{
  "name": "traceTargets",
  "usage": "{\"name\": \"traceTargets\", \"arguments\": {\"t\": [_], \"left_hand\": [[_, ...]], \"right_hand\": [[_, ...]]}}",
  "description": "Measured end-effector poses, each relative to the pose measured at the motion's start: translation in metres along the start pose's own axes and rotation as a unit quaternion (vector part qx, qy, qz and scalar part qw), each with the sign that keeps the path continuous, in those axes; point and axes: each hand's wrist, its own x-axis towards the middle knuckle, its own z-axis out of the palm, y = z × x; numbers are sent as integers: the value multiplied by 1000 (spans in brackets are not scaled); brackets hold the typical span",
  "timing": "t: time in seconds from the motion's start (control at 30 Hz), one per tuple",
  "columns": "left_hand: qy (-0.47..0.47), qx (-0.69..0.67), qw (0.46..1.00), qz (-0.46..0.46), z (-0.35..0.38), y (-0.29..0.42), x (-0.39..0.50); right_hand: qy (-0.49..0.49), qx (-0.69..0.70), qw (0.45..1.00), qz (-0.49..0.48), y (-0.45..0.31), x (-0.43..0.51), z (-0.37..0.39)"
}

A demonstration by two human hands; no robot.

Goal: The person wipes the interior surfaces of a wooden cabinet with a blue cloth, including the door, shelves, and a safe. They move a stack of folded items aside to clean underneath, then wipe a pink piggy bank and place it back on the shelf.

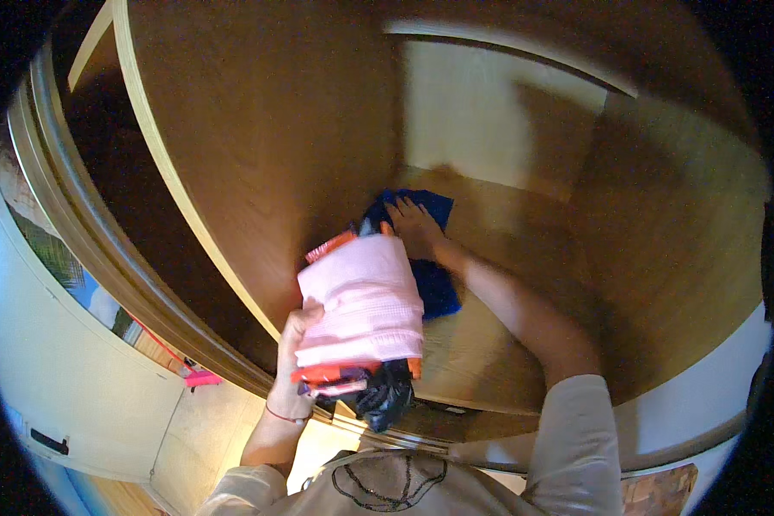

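Observation:
My left hand [302, 332] grips a stack of folded cloth by its left side. On top lies a pink textured folded cloth [361, 297]; under it show orange-red cloth [335, 373] and a crumpled black item [387, 393], perhaps plastic or fabric. My right hand [413, 222] lies with spread fingers on a dark blue folded cloth [440, 287], which rests on the wooden shelf [484, 342] inside a cabinet. The stack partly covers the blue cloth's left side. Whether the right fingers grip the blue cloth cannot be told.
A wooden partition [232, 142] with a pale front edge stands at the left, beside a dark compartment. Metal-looking door rails [122, 232] curve along the far left. A pale back panel [464, 109] closes the cabinet. A bright pink object [203, 378] lies outside, lower left.

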Motion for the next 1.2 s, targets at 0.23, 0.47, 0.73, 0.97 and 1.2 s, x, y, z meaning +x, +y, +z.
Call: {"name": "traceTargets", "arguments": {"t": [0.23,0.47,0.73,0.97,1.2], "left_hand": [[13,42,999,2,-11,-12,2],[-28,49,998,-12,8,-14,17],[-70,135,987,57,-6,-8,26],[-58,195,978,39,-2,-19,35],[-40,90,994,-38,-31,-10,50]], "right_hand": [[-72,2,997,35,-20,-2,6],[-153,-48,960,227,45,-47,-48],[-152,-180,860,452,72,-140,-149],[-134,-141,841,504,42,-218,-204],[-154,-170,845,484,-72,-207,-194]]}}
